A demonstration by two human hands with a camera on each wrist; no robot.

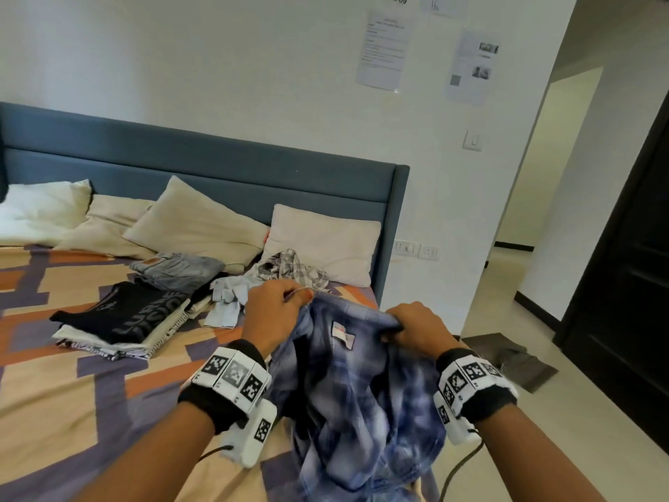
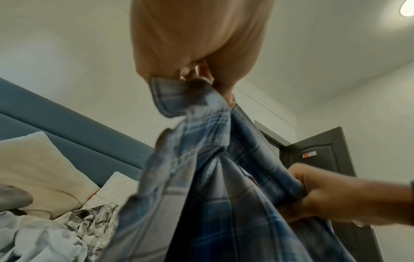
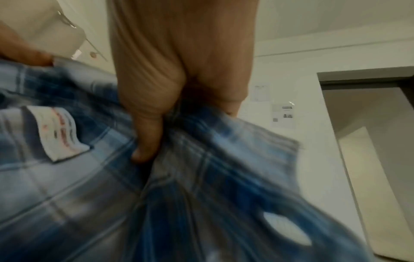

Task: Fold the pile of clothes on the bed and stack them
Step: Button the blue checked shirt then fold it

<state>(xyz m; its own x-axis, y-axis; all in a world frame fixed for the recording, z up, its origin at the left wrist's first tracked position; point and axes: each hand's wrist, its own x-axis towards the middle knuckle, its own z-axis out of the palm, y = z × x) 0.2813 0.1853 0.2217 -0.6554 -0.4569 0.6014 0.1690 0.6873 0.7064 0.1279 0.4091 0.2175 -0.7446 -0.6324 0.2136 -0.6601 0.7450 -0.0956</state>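
A blue plaid shirt point(image 1: 358, 396) hangs between both hands above the bed's right corner, its white neck label point(image 1: 343, 333) facing me. My left hand point(image 1: 280, 306) pinches the collar edge of the shirt point(image 2: 201, 159) on the left. My right hand point(image 1: 412, 326) grips the shirt point(image 3: 201, 186) at the collar on the right. A folded stack with a black printed shirt point(image 1: 123, 318) on top lies on the bed at the left. Folded grey jeans point(image 1: 177, 269) sit behind it. A loose pile of a pale garment point(image 1: 228, 298) and a grey checked shirt point(image 1: 289, 268) lies near the pillows.
The bed point(image 1: 72, 393) has a patterned orange, purple and cream cover, several pillows point(image 1: 322, 240) and a blue headboard point(image 1: 202, 164). To the right are a tiled floor, a grey mat point(image 1: 514, 356) and a dark door point(image 1: 637, 284).
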